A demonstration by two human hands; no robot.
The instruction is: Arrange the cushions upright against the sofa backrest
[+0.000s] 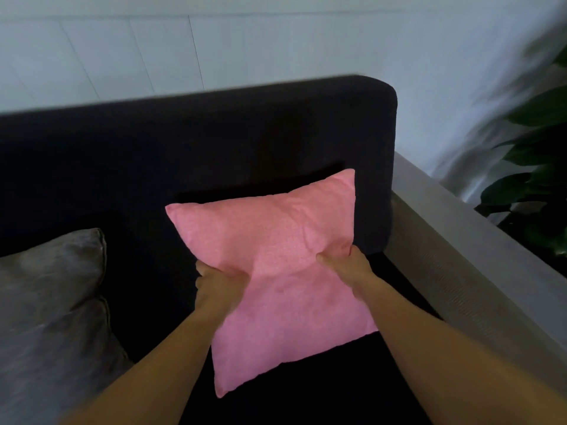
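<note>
A pink cushion (276,271) is held in the air over the dark sofa seat, tilted, its top edge close to the black backrest (214,139). My left hand (214,282) grips its left edge and my right hand (346,265) pinches its right edge, thumb on the front face. A grey cushion (52,302) lies slumped on the seat at the left, apart from both hands.
The sofa's grey armrest (460,246) runs along the right side, close to the pink cushion. A green leafy plant (534,167) stands beyond the armrest. A pale wall (184,41) rises behind the backrest.
</note>
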